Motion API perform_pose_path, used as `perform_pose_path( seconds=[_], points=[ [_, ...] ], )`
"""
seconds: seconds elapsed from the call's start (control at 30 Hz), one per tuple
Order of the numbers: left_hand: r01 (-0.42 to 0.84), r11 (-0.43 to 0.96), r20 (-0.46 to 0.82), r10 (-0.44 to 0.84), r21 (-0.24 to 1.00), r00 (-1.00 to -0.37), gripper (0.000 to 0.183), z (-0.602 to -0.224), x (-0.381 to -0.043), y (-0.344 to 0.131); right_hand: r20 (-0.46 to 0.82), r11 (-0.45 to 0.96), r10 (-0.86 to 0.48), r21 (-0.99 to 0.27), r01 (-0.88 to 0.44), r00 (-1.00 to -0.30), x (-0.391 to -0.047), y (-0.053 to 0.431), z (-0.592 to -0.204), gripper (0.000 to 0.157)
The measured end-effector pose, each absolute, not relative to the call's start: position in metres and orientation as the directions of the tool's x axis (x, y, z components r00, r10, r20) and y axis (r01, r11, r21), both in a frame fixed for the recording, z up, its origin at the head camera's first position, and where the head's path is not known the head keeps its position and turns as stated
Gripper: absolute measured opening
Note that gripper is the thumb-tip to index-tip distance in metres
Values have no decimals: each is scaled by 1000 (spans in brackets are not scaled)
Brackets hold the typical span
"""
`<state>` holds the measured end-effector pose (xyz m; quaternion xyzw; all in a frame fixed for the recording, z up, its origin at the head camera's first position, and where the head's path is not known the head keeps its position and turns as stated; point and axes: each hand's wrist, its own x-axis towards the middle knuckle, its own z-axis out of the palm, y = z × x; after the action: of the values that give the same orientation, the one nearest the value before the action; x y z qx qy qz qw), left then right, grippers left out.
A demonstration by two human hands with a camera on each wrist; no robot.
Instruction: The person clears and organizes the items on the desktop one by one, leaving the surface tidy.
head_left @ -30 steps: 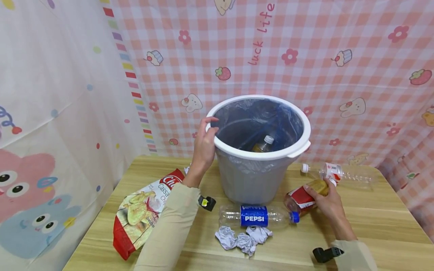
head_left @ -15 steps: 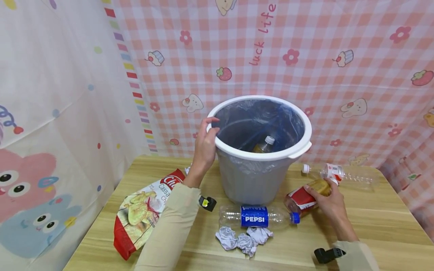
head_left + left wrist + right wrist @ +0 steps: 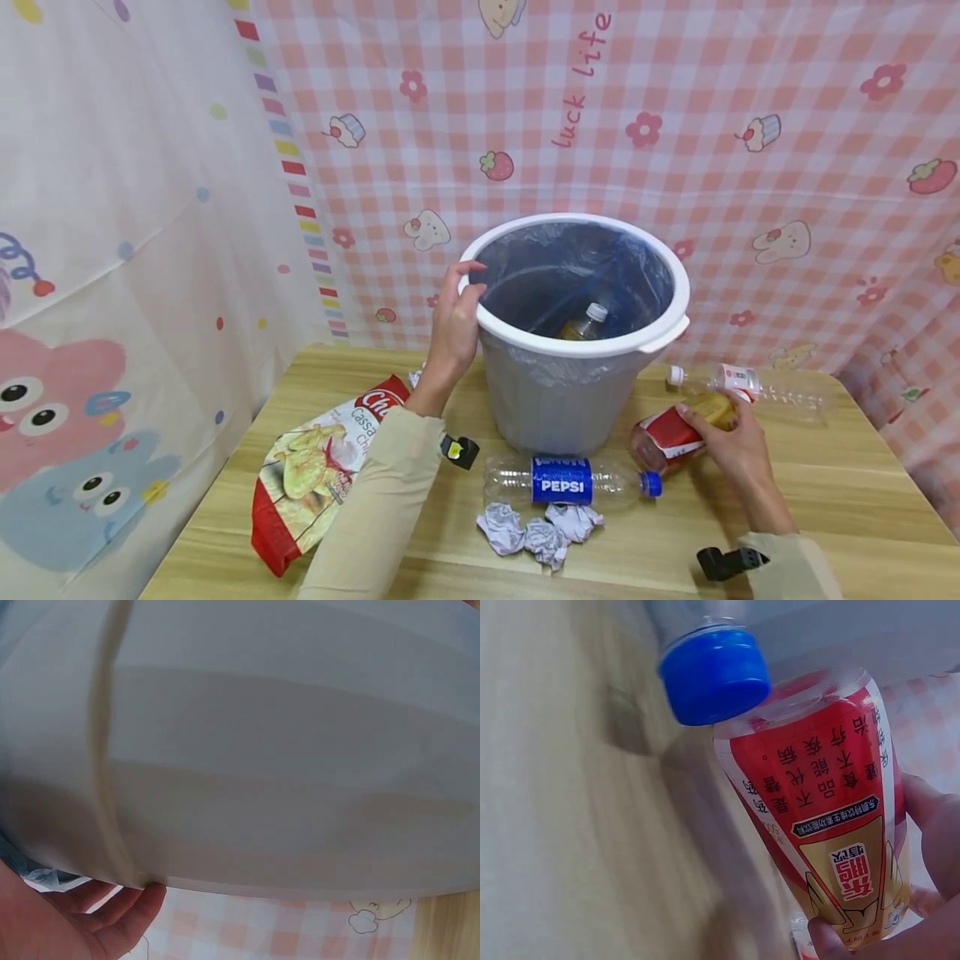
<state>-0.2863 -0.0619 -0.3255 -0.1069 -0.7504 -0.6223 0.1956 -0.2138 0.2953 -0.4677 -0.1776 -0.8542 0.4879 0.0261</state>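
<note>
A: Principal item, and where?
B: One red-and-gold-labelled clear plastic bottle (image 3: 671, 435), tilted, right of the grey, white-rimmed plastic bin (image 3: 558, 408); base pointing near left. Contact with the brown wooden table (image 3: 847, 508): could not be told.

A: Hands?
B: Right hand (image 3: 738, 450): thumb and fingers spread by the bottle's width, gripping its gold part. Left hand (image 3: 455, 321): fingers bent over the bin's left rim, holding it.

A: Handling?
B: Judged light, no liquid having shown in the clear base; thin-walled, springy, slick at the label, hardly breakable. Best hold: round the middle, gently, as a hard squeeze would probably have dented it.

A: Lettering?
B: On the bottle, 东鹏特饮, upside down in the right wrist view. On the clear, blue-capped plastic bottle (image 3: 566, 481), near side: PEPSI, white on blue. On the red-and-cream foil chip packet (image 3: 315, 471), left: "Cassa", the remainder partly behind the beige cloth sleeve (image 3: 378, 508). On the pink checked cloth (image 3: 705, 175), far side: "luck life".
</note>
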Motion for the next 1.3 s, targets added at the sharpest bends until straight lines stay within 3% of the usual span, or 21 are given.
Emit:
perform_pose_path(
  seconds=[0.47,1.3],
  points=[
    [404,207,427,-82,891,-901,32,-325,-285,-62,-119,354,336,-904,242,-934,-212,296,-452,98],
    [419,172,436,-80,892,-896,33,-326,-286,-62,-63,289,328,-943,163,-943,-210,293,-419,90]
  ],
)
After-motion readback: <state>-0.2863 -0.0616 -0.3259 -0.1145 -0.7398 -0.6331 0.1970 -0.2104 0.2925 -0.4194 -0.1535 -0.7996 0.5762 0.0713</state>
